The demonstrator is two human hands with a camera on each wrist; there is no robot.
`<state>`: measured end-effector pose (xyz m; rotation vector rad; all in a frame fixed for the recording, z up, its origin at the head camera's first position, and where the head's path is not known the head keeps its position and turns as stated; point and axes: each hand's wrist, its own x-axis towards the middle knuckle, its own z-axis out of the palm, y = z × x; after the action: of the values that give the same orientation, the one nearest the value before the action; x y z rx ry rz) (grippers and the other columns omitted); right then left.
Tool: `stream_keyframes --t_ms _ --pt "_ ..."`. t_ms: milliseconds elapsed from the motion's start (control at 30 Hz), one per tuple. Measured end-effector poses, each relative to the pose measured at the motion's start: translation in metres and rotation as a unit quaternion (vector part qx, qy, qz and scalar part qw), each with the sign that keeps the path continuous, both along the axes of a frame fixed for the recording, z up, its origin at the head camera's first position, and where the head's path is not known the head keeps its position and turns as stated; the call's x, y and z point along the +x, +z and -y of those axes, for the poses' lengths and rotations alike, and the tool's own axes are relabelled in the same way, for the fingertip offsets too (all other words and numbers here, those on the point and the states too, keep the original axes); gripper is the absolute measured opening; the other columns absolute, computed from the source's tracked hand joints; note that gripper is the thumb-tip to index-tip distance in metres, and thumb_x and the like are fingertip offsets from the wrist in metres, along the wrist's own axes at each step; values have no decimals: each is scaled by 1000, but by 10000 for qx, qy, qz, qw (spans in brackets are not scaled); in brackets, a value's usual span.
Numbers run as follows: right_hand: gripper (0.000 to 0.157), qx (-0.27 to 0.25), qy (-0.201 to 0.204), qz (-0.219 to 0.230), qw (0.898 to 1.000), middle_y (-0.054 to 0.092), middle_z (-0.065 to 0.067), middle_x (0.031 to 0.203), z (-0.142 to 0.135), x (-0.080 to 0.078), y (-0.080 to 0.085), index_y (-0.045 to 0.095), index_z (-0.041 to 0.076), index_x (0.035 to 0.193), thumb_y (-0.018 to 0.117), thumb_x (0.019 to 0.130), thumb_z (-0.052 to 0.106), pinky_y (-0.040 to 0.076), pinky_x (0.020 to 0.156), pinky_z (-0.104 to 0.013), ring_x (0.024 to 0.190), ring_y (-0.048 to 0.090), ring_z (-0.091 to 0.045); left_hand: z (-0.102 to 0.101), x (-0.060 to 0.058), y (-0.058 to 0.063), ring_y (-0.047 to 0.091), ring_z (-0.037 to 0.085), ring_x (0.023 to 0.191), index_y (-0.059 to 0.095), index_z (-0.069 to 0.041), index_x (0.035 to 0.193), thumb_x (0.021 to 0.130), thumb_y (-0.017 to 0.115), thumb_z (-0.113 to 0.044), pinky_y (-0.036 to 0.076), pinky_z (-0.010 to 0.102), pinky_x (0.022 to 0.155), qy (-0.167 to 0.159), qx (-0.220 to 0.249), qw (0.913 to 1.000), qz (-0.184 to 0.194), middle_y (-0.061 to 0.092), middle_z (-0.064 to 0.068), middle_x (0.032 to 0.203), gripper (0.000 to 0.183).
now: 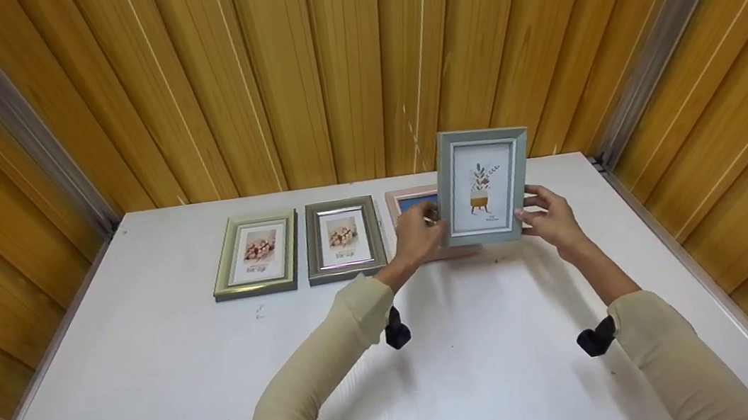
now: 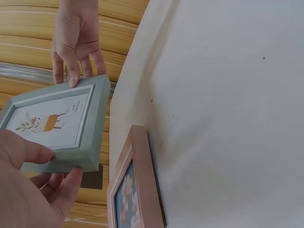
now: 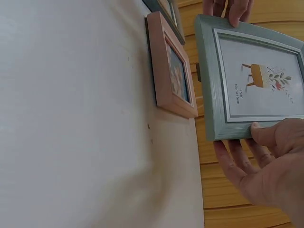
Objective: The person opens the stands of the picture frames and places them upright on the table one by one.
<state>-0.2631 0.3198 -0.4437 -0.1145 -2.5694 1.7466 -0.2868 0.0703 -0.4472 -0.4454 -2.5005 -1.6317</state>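
Observation:
A blue-green picture frame (image 1: 483, 186) with a potted-plant print is held up off the table, its front toward the head camera. My left hand (image 1: 418, 234) grips its left side, thumb on the front and fingers behind. At the opposite side my right hand (image 1: 552, 218) pinches the edge low down, with the thumb on the front border (image 3: 266, 129). Partly hidden behind the left hand and the raised frame is a pink picture frame (image 2: 138, 173) with a blue floral picture, lying on the table.
Left of the pink frame, a dark grey picture frame (image 1: 349, 272) and a gold-green picture frame (image 1: 222, 271) lie in a row on the white table (image 1: 152, 380). Yellow wood-look panels (image 1: 342, 64) rise behind the table's far edge and along both sides.

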Motion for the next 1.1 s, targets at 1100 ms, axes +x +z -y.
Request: stream_keyframes --t_ms 1100 --pt "56 288 -1992 -89 9795 51 -24 151 -57 9 -56 35 4 157 50 104 2 51 93 -16 133 54 -32 -79 -4 -44 40 28 151 44 -7 154 111 33 -42 31 40 125 -1398 488 9683 2014 48 12 158 57"
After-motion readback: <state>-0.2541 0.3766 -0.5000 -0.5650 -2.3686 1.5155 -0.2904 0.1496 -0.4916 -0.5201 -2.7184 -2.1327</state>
